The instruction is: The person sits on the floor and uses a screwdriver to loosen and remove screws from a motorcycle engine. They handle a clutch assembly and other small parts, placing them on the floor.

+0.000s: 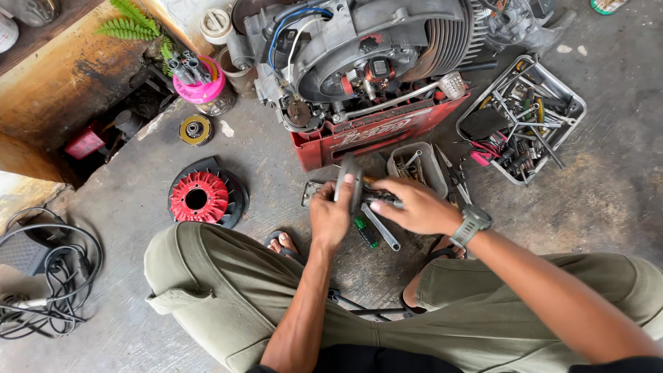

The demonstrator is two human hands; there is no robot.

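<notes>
My left hand point(330, 217) grips a flat grey metal part point(349, 181), held upright above the concrete floor. My right hand point(414, 206), a grey watch on its wrist, holds a dark tool point(382, 200) against that part. A small engine point(359, 48) with cooling fins and blue and white wires rests on a red plastic crate point(373, 131) just beyond my hands. Under my hands lie a silver wrench point(381, 229) and a green-handled tool point(366, 233).
A red finned fan wheel point(200, 197) lies to the left. A grey tray point(518, 117) of tools sits on the right, a small tin point(414, 166) of parts near my right hand. A pink pot point(200, 86) of sockets, black cables point(48, 276) and a floor pit point(103, 131) are on the left.
</notes>
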